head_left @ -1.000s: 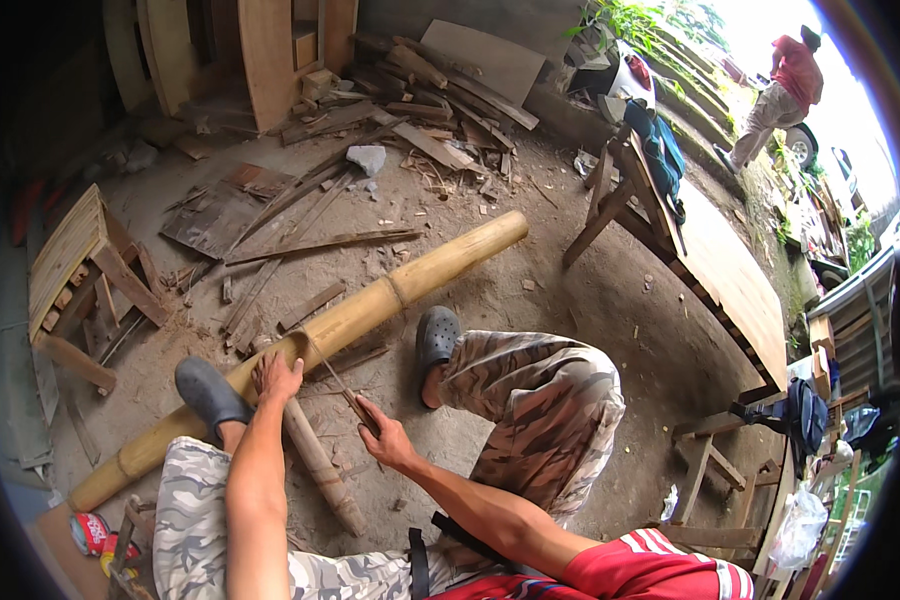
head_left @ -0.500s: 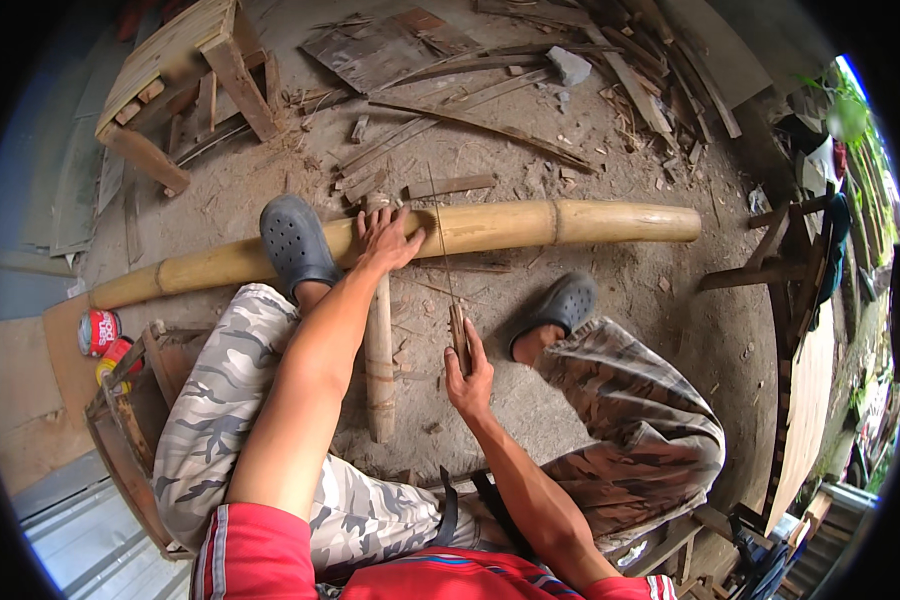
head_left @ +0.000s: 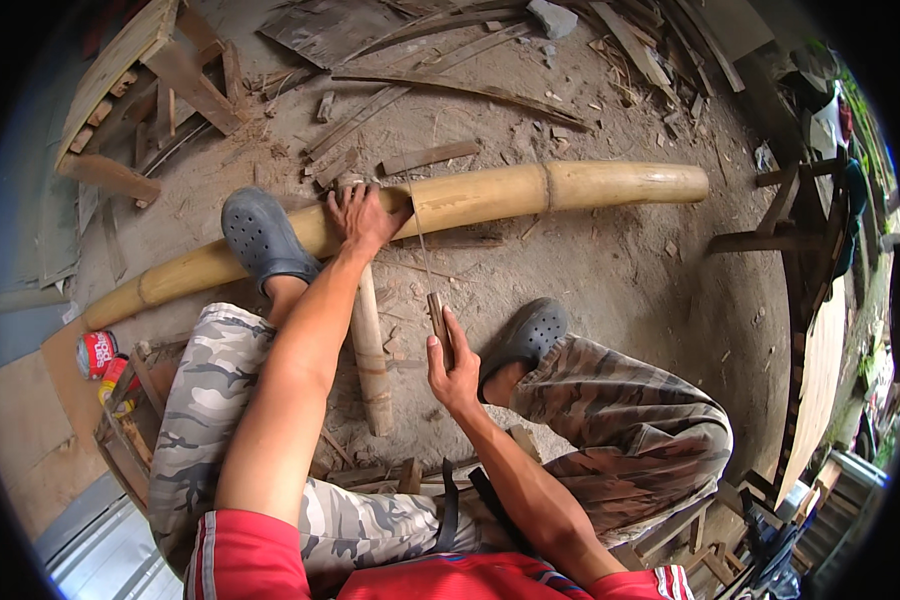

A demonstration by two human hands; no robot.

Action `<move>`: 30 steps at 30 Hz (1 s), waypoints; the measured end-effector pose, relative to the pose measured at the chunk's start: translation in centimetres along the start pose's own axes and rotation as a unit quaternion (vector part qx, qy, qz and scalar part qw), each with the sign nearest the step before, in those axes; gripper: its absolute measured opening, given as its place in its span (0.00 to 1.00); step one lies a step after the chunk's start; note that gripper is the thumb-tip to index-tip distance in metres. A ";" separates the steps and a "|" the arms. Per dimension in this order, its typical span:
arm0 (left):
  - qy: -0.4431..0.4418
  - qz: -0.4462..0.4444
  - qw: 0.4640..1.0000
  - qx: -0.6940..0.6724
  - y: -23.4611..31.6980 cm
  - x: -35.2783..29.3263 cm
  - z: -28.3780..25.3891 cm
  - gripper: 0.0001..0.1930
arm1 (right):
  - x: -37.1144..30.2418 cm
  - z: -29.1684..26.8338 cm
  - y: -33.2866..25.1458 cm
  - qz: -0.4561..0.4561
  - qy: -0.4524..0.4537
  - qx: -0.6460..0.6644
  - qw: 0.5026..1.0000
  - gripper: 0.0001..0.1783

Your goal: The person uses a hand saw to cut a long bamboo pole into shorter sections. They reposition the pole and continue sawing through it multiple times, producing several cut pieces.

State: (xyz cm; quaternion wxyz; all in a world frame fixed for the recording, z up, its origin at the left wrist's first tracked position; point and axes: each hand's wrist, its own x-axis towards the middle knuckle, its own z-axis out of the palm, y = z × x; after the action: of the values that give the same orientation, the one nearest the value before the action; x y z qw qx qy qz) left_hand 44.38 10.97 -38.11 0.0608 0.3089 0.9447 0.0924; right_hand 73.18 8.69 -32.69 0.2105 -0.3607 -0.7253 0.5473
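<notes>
Left hand (head_left: 363, 220) lies spread on bamboo (head_left: 485, 192); right hand (head_left: 454, 368) squeezes a wooden handle (head_left: 436, 314). A gray shoe (head_left: 260, 238), pole (head_left: 371, 365) and board (head_left: 430, 157) sit near.

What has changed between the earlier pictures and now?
Since half a second ago, the right hand has drawn the saw slightly toward the body, leaving less blade beyond the bamboo. Since the first picture, the view turned, losing the person outside. The left hand stays on the bamboo; nothing was let go.

A red can (head_left: 96, 355), a wooden stool (head_left: 115, 72), a pale rock (head_left: 552, 18).
</notes>
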 end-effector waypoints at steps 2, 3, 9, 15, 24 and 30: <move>-0.006 0.010 1.000 -0.015 -0.3 0.4 0.5 0.47 | -0.1 0.3 0.0 -0.017 0.014 -0.009 1.000 0.29; 0.027 0.021 0.999 -0.010 -0.3 0.2 0.8 0.45 | -0.1 0.4 -0.3 -0.019 0.017 -0.014 1.000 0.29; -0.030 0.002 0.999 -0.040 -0.7 2.0 0.5 0.42 | 1.3 1.4 -2.1 -0.009 0.013 -0.004 1.000 0.30; -0.065 -0.012 0.998 -0.003 0.0 2.5 -1.0 0.36 | 2.4 0.9 -4.1 -0.001 -0.013 -0.032 0.999 0.30; -0.095 -0.003 0.995 -0.041 -0.8 3.8 -1.2 0.32 | -0.5 -0.5 -4.9 -0.010 0.006 -0.036 0.999 0.28; -0.139 -0.006 0.990 -0.032 0.6 4.7 -3.0 0.30 | 0.5 0.8 -4.2 0.043 0.004 -0.028 0.999 0.27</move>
State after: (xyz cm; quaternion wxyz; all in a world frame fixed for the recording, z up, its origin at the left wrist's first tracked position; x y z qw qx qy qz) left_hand 40.44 13.83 -35.27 0.2017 0.3108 0.9255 0.0783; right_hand 71.05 7.92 -28.97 0.1800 -0.3993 -0.7232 0.5340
